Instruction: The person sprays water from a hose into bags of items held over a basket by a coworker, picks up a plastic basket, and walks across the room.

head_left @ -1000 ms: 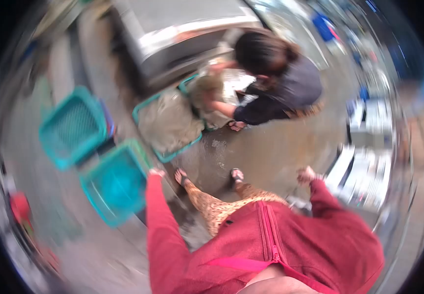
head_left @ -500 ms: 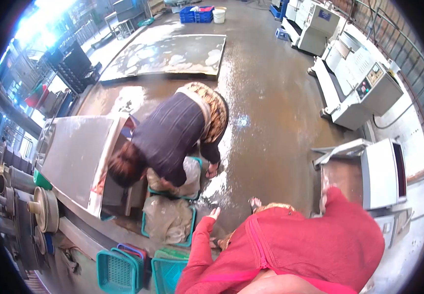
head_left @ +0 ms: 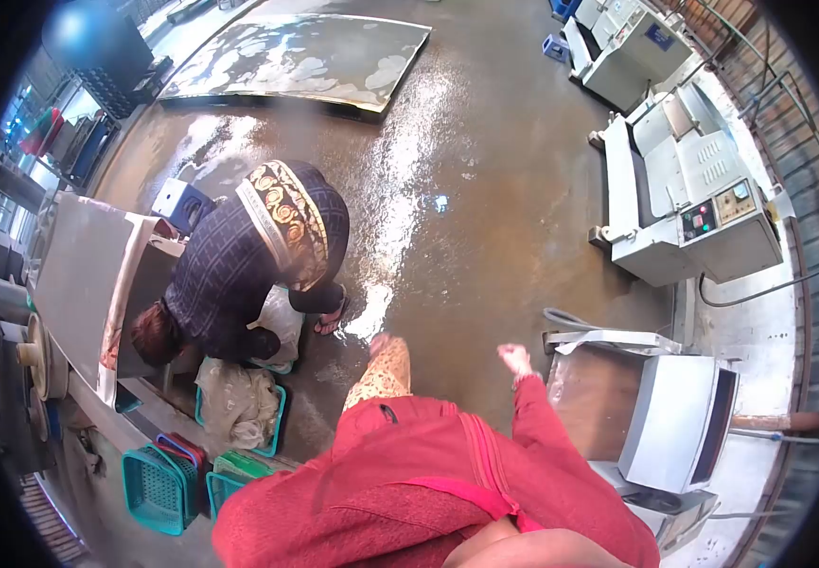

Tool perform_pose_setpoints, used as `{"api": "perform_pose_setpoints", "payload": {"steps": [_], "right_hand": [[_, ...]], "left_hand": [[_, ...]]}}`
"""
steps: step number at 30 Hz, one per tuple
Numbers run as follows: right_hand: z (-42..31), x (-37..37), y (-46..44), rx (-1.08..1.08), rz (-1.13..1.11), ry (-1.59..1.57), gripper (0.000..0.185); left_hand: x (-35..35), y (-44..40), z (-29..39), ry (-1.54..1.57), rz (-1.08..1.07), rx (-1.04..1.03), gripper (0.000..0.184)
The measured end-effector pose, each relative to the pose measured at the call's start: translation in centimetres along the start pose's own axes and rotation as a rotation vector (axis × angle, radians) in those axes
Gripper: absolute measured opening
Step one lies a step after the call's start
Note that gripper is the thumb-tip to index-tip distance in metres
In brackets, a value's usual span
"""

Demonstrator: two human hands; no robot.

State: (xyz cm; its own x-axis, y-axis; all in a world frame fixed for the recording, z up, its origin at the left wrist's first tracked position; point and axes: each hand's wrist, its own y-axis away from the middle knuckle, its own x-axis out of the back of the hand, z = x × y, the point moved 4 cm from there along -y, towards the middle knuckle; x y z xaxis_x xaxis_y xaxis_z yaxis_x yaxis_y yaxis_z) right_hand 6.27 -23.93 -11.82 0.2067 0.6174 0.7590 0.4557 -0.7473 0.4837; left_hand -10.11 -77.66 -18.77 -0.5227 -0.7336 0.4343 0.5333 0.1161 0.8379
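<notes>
My right hand [head_left: 514, 360] is out to the side of my body, over the wet floor and left of a low machine. Its fingers look curled in, with nothing visible in them. My left hand is not visible; only the red sleeve and jacket show on that side. At the left a person in dark clothes [head_left: 258, 246] bends over teal baskets. The nearer basket [head_left: 281, 421] holds a pale, crumpled plastic-like material [head_left: 239, 402]. More of this material [head_left: 281, 327] lies in the basket by the person's arms.
Teal baskets [head_left: 158, 488] stand at the lower left, beside a box-like grey table [head_left: 78, 275]. White machines [head_left: 703, 208] line the right wall, with a white box unit [head_left: 669, 421] near my right side. Beyond the person lies a large flat slab [head_left: 305, 62] on the wet floor [head_left: 485, 189].
The view has turned and moved forward, so the person and baskets now sit further left. My left hand, seen near the baskets before, has gone out of sight. One of my legs now shows stepping forward.
</notes>
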Motion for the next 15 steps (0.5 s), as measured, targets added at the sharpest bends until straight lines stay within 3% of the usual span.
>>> {"api": "perform_pose_setpoints", "payload": {"steps": [2, 6, 7, 8, 9, 11, 12, 13, 14, 15], "right_hand": [[-3.8, 2.3, -4.3, 0.071, -0.064, -0.274, 0.020], [-9.0, 9.4, -10.6, 0.095, -0.056, -0.410, 0.023], [-14.3, 13.7, -5.3, -0.094, -0.086, -0.690, 0.026], [-14.4, 14.7, -9.5, 0.060, -0.029, -0.635, 0.026], [-7.9, 13.0, -14.6, 0.004, -0.031, -0.663, 0.019], [2.6, 10.5, -21.7, 0.026, 0.031, -0.523, 0.020], [3.4, 10.8, -23.0, 0.283, -0.067, 0.314, 0.020], [5.8, 10.0, -22.3, -0.223, -0.117, -0.217, 0.021], [6.9, 9.0, -21.0, -0.549, -0.138, -0.461, 0.021], [6.4, 9.3, -20.4, -0.662, -0.153, -0.506, 0.020]], "left_hand": [[-0.5, -1.6, 3.2, -0.059, -0.022, -0.025, 0.073], [-0.3, -6.6, 12.2, -0.262, -0.038, -0.151, 0.068], [0.3, -7.3, 14.7, -0.324, -0.019, -0.166, 0.067], [0.4, -8.2, 18.1, -0.390, -0.020, -0.191, 0.066], [0.8, -9.3, 21.7, -0.460, -0.019, -0.228, 0.065], [0.6, -11.2, 29.4, -0.574, -0.046, -0.320, 0.062], [0.0, -11.8, 34.0, -0.622, -0.077, -0.389, 0.061], [-0.7, -12.2, 38.4, -0.669, -0.120, -0.464, 0.060], [-1.9, -12.4, 43.0, -0.720, -0.186, -0.564, 0.059], [-3.7, -12.7, 47.6, -0.753, -0.286, -0.700, 0.057]]}}
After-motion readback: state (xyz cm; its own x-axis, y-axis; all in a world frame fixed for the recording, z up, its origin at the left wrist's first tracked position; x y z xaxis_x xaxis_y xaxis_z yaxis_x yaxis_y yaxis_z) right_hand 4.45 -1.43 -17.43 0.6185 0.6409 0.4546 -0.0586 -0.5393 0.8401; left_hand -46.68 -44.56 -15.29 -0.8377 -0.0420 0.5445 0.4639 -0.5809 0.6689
